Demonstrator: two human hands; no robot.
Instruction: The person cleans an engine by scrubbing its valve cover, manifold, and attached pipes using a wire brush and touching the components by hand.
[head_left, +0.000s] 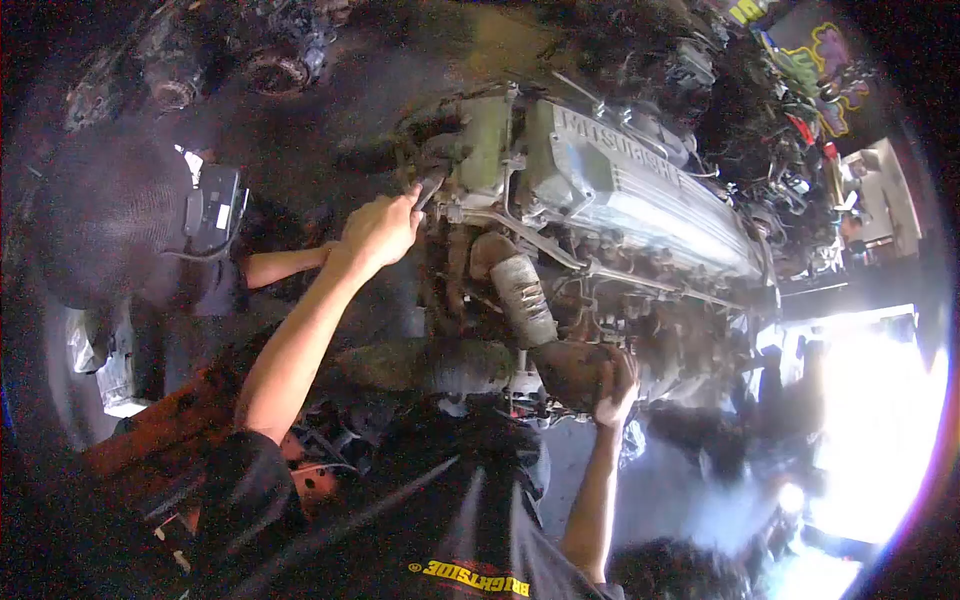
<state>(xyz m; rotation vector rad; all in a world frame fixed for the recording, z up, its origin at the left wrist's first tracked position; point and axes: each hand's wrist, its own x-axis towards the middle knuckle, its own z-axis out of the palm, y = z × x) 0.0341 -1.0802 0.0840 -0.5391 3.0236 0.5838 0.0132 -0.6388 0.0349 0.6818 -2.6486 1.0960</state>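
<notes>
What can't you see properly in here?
All in the head view:
Dark object in the left hand: its far end blurs into shadow.
A hand of the other person: hidden behind the left hand.
What the right hand touches: too dark.
Outside the bright opening: lost in glare.

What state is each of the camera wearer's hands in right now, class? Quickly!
Left hand: closed, apparently holding a dark tool.
Right hand: at the engine's near side; whether open or closed cannot be told.
</notes>
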